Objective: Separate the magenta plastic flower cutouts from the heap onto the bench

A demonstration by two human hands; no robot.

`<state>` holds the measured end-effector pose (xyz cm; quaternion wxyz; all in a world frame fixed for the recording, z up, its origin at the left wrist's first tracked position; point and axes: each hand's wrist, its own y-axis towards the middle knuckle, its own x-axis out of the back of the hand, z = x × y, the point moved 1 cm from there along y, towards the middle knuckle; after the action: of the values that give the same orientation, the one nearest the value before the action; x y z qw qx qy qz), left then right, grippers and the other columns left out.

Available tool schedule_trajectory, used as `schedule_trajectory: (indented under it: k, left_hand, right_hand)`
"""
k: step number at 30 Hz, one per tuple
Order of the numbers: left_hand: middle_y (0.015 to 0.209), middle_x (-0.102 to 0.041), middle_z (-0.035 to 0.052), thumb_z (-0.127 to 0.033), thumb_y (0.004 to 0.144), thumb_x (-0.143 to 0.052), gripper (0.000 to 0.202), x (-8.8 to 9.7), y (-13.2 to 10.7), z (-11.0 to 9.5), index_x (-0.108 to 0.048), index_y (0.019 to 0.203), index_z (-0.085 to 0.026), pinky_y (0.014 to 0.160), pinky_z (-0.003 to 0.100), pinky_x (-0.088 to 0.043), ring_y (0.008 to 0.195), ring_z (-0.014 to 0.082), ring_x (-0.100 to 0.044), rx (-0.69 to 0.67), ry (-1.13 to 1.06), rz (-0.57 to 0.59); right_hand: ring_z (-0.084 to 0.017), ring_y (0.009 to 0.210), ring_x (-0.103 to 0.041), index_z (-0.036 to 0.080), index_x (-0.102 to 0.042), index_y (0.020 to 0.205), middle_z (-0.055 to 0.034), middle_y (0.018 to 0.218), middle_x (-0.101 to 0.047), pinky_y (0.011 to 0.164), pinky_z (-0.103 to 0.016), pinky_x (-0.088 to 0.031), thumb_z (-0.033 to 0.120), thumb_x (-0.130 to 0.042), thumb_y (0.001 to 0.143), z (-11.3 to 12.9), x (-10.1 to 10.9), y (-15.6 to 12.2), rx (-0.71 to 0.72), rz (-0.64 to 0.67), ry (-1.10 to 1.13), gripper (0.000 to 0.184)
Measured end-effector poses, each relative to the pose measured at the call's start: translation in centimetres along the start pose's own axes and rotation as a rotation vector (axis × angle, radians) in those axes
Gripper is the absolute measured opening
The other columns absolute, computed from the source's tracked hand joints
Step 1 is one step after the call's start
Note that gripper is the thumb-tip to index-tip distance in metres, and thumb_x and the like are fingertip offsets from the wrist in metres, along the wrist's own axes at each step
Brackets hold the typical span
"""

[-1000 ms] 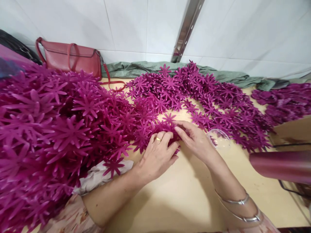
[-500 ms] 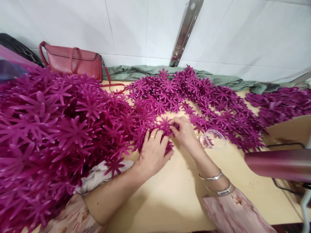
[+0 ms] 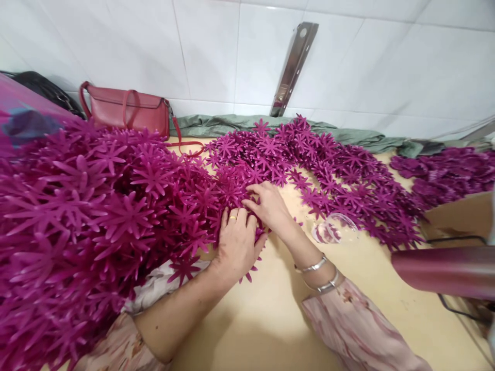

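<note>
A huge heap of magenta star-shaped flower pieces (image 3: 96, 206) covers the left of the beige table (image 3: 270, 319) and curls round the back. My left hand (image 3: 235, 242), a ring on one finger, lies palm down with its fingers curled over a small bunch of these pieces at the heap's edge. My right hand (image 3: 268, 206) reaches in from the right, its fingertips pinched together among the same pieces, just beyond the left hand. Two silver bangles (image 3: 319, 275) sit on my right wrist. What the right fingers grip is hidden among the flowers.
A small clear plastic cup (image 3: 332, 229) lies on its side right of my hands. A red handbag (image 3: 127, 108) and green cloth (image 3: 232, 123) lie along the tiled wall. A dark red cylinder (image 3: 444, 268) juts in from the right. White cloth (image 3: 154, 283) peeks from under the heap.
Both hands have slid left and further back into the edge of the heap, and the right forearm has followed. The camera has tipped up a little.
</note>
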<state>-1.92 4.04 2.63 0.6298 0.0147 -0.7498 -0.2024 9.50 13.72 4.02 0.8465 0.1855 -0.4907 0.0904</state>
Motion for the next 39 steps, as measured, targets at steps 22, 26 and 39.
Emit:
schedule_trajectory:
  k: [22,26,39]
  left_hand:
    - [0.110,-0.064,0.0140,-0.043,0.095,-0.066,0.031,0.2,0.1,0.2,-0.067,0.109,-0.016,0.117,0.060,-0.039,0.111,0.0340,-0.057,0.038,0.000,0.028]
    - [0.112,-0.064,0.0143,-0.045,0.098,-0.061,0.030,0.5,0.2,0.1,-0.068,0.107,-0.016,0.117,0.060,-0.039,0.113,0.0343,-0.057,0.059,0.011,0.066]
    - [0.123,-0.063,0.0194,-0.051,0.097,-0.063,0.043,1.1,0.8,0.8,-0.069,0.111,-0.011,0.112,0.060,-0.044,0.121,0.0374,-0.057,0.169,0.009,0.101]
  right_hand:
    - [-0.029,0.109,-0.063,0.022,-0.066,0.139,-0.0142,0.120,-0.069,0.094,-0.039,-0.048,0.013,-0.046,0.102,2.1,0.2,1.4,0.090,0.117,-0.351,0.043]
    - [-0.031,0.112,-0.063,0.019,-0.068,0.133,-0.0161,0.121,-0.067,0.093,-0.041,-0.046,0.019,-0.047,0.102,1.5,-0.5,2.5,0.010,0.089,-0.422,0.037]
    - [-0.036,0.107,-0.064,0.013,-0.070,0.113,-0.0198,0.111,-0.071,0.092,-0.046,-0.046,0.025,-0.057,0.098,-1.3,2.5,-0.1,-0.207,0.050,-0.480,0.023]
